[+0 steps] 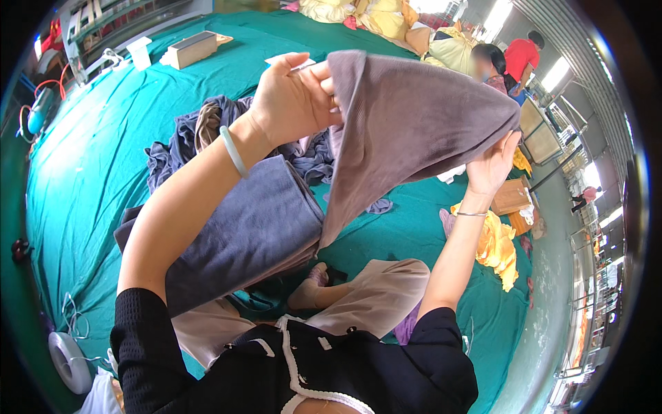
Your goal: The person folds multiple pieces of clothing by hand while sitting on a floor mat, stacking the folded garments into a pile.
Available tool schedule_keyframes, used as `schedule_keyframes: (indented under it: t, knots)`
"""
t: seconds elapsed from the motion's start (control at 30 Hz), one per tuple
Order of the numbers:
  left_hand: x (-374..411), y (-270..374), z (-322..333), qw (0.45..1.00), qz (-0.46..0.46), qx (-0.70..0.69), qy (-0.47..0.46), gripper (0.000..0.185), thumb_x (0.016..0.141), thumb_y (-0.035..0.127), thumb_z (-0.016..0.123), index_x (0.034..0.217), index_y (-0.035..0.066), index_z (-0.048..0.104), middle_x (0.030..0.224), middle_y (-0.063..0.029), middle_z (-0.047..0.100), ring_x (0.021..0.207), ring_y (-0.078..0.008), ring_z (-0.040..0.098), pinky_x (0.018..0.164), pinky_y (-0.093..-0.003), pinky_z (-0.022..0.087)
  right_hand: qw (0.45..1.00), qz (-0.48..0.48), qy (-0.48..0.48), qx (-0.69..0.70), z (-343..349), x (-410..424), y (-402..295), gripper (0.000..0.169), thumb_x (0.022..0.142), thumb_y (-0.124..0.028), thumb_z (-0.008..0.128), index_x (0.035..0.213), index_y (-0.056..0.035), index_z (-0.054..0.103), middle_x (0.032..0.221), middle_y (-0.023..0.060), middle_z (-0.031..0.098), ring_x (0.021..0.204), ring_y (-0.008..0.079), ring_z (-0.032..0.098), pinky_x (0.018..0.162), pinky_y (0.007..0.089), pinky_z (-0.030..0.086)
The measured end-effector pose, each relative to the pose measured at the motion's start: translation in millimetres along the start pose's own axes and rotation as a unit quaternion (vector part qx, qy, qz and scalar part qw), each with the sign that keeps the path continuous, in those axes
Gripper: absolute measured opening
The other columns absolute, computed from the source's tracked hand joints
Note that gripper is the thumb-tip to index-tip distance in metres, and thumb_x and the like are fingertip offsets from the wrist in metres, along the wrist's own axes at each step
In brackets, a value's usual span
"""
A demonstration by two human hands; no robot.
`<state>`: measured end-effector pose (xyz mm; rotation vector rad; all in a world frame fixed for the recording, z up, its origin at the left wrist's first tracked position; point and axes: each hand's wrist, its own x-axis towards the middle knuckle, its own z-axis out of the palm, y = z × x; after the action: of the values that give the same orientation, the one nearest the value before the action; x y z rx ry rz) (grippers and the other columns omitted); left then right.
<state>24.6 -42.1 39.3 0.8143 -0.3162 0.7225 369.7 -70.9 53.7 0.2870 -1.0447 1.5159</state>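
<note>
Both of my hands hold up a grey-brown cloth [408, 114] in front of me, its lower corner hanging near the folded stack. My left hand [297, 98] grips its left edge, with some fingertips hidden behind the cloth. At the right end, my right hand [494, 160] has hold of the other side, its fingers partly covered. A folded blue-grey cloth [248, 222] lies on a stack by my left leg, under my left forearm. Behind it is a crumpled heap of dark blue-grey cloths [181, 139].
I sit on a green ground sheet [93, 171]. Yellow cloth [496, 243] and a wooden box [511, 196] lie at right. A long box [192, 50] and large yellow bundles [382, 20] stand farther back. Two people are near the bundles. A roll of white strap [70, 362] lies at lower left.
</note>
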Motion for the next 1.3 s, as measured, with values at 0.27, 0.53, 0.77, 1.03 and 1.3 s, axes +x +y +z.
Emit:
schedule_keyframes:
  t: [0.27,0.53,0.77,1.03,1.3]
  knots:
    - [18.4,-4.2,-7.1,0.666,0.119,0.695,0.242,0.031,0.076,0.019,0.063,0.1,0.001,0.059,0.09,-0.0072,0.062,0.082,-0.0174,0.058,0.075,-0.029,0.047,0.924,-0.028,0.173,-0.341,7.2,-1.4,9.8,0.048,0.092,-0.003,0.046,0.138,-0.0082,0.035,0.134,0.0053,0.046,0.123,0.0176,0.044,0.103,0.0329,0.035]
    - [-18.9,53.0,-23.6,0.657,0.018,0.626,0.419,0.025,0.081,0.013,0.061,0.104,0.005,0.063,0.089,0.0008,0.063,0.081,-0.0071,0.056,0.074,-0.0241,0.045,0.827,-0.051,0.236,-0.508,-26.3,-4.7,3.6,0.031,0.09,-0.008,0.055,0.119,-0.001,0.049,0.107,0.0055,0.056,0.1,0.0129,0.052,0.09,0.0265,0.04]
    - [-52.4,82.7,-26.7,0.775,0.1,0.407,0.474,0.029,0.082,0.016,0.067,0.11,0.014,0.062,0.09,0.0052,0.062,0.078,-0.0065,0.052,0.075,-0.0227,0.041,0.817,-0.036,0.201,-0.54,-40.9,6.4,28.2,0.033,0.09,-0.008,0.054,0.121,-0.0006,0.05,0.104,0.0048,0.056,0.098,0.0111,0.052,0.089,0.0255,0.039]
    - [-109.9,128.0,47.0,0.701,0.186,0.58,0.371,0.031,0.087,0.016,0.061,0.118,0.011,0.06,0.097,0.0039,0.062,0.083,-0.0021,0.052,0.074,-0.0212,0.041,0.904,-0.041,0.154,-0.398,-22.9,39.8,60.3,0.033,0.088,-0.007,0.059,0.119,-0.0013,0.052,0.091,-0.0024,0.058,0.084,0.0047,0.055,0.073,0.0197,0.044]
    - [-315.0,58.0,182.9,0.587,0.291,0.677,0.335,0.043,0.095,0.02,0.04,0.133,0.003,0.031,0.133,-0.0164,0.037,0.124,-0.0306,0.036,0.104,-0.0462,0.028,0.88,-0.069,-0.002,-0.471,68.9,-32.6,60.7,0.041,0.08,-0.025,0.07,0.109,-0.0016,0.053,0.073,0.0112,0.063,0.067,0.0197,0.065,0.06,0.031,0.049]
